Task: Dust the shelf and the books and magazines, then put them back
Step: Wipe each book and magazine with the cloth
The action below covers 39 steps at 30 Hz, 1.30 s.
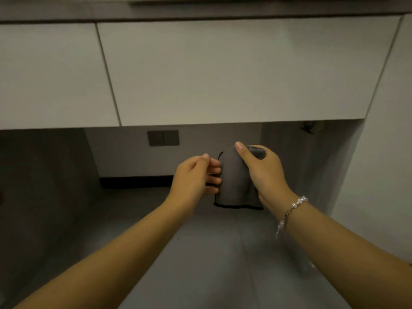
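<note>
A grey dusting cloth (234, 181) with a dark hem hangs in the air in front of me, draped over my right hand (265, 172), whose thumb and fingers grip its top. My left hand (196, 175) is just left of the cloth with its fingers curled, the fingertips touching the cloth's left edge. No shelf surface, books or magazines are in view except a dark ledge (200, 10) along the top of the frame.
Two white drawer fronts (223, 74) fill the upper half, overhanging a dim recess. On the recess's back wall is a dark double switch plate (163, 138). A white cabinet side (383, 152) stands at the right. Grey tiled floor (211, 264) lies below.
</note>
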Available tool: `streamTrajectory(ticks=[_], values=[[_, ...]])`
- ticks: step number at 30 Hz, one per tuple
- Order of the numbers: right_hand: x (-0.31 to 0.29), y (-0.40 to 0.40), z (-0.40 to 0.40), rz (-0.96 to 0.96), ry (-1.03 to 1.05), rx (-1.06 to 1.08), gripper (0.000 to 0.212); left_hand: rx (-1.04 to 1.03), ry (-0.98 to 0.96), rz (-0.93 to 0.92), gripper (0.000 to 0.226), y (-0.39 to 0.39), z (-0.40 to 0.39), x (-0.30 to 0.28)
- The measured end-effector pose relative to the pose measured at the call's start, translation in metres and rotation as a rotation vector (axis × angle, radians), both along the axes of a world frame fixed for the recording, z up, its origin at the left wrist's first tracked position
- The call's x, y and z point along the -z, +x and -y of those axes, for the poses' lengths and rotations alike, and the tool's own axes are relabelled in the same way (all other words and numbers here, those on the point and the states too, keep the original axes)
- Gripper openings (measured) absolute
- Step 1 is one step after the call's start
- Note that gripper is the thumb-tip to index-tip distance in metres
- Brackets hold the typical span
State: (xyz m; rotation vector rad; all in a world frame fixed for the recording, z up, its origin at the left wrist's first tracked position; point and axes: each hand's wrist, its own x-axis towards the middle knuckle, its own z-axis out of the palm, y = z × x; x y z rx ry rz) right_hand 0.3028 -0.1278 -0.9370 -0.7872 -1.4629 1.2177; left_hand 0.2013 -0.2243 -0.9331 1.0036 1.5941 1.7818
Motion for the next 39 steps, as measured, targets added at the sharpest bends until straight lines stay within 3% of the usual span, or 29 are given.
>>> streamTrajectory(ticks=[9,21,26,30,34,39], values=[[0.124,-0.031,0.039,0.261,-0.132,-0.144,0.025,-0.061,-0.245,0.051,0.028,-0.034,0.046,0.123],[0.260,-0.013,0.068,0.909,-0.137,-0.394,0.042,0.081,-0.753,-0.019,0.025,-0.028,0.106,0.281],[0.278,-0.003,0.075,1.012,0.169,-0.348,0.037,0.088,-0.918,-0.054,0.029,-0.028,0.126,0.321],[0.312,0.012,0.100,1.195,0.376,-0.611,0.040,0.116,-1.014,0.031,0.041,-0.024,0.136,0.339],[0.352,0.035,0.124,1.309,0.158,-0.829,0.041,0.127,-1.048,0.152,0.039,-0.021,0.142,0.351],[0.369,0.048,0.124,1.259,-0.023,-0.849,0.041,0.133,-1.048,0.137,0.040,-0.017,0.145,0.362]])
